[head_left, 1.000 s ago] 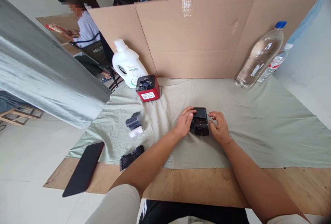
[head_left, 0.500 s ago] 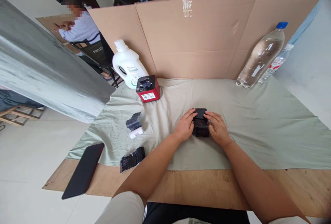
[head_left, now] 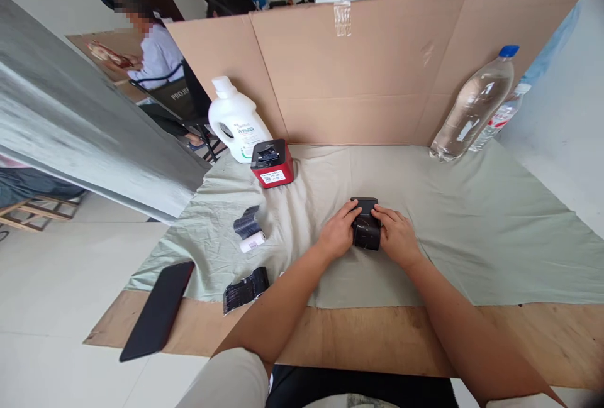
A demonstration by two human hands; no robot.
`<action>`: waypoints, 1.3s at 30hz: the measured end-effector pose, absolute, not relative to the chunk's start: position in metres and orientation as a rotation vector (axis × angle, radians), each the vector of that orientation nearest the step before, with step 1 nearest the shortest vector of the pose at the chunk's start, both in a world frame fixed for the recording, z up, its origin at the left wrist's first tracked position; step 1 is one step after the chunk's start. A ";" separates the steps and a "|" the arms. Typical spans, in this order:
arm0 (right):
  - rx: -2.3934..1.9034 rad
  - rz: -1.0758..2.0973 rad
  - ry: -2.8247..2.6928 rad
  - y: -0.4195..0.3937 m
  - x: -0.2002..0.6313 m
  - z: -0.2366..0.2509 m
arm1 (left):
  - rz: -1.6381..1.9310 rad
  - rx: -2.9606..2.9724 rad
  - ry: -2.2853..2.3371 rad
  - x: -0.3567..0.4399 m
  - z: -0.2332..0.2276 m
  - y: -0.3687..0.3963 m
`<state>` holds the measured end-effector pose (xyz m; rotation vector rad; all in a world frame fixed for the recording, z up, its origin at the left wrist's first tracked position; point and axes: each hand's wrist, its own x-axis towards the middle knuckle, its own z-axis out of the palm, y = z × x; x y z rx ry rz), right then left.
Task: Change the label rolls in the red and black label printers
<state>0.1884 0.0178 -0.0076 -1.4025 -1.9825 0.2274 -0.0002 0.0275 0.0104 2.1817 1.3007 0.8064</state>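
Note:
A small black box-shaped device (head_left: 365,227) sits on the pale green cloth (head_left: 472,232) in the middle of the table. My left hand (head_left: 338,232) presses against its left side, fingers curled over the top edge. My right hand (head_left: 396,235) grips its right side the same way. The device's lid looks folded down between my fingers. A similar red and black device (head_left: 272,163) stands to the far left, apart from both hands.
A white detergent jug (head_left: 238,122) stands behind the red device. Two clear bottles (head_left: 474,106) lean at the far right against the cardboard screen (head_left: 358,68). A white paper roll (head_left: 252,242), black wrappers (head_left: 245,288) and a dark phone (head_left: 158,308) lie left. A person sits beyond.
Both hands have closed in on the black device from its sides. Its raised lid part has come down.

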 end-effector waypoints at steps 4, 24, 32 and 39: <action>-1.300 0.434 -1.831 0.018 0.191 -0.024 | 0.879 1.966 1.529 -0.003 0.000 0.028; -1.872 0.242 -1.864 0.042 0.148 0.007 | 0.350 2.229 1.823 0.004 -0.013 0.013; -2.374 0.154 -1.416 0.127 0.290 0.042 | 0.150 2.266 1.887 0.008 -0.013 0.013; -2.499 0.179 -1.360 0.128 0.336 0.024 | 0.184 2.217 1.861 0.011 -0.012 0.012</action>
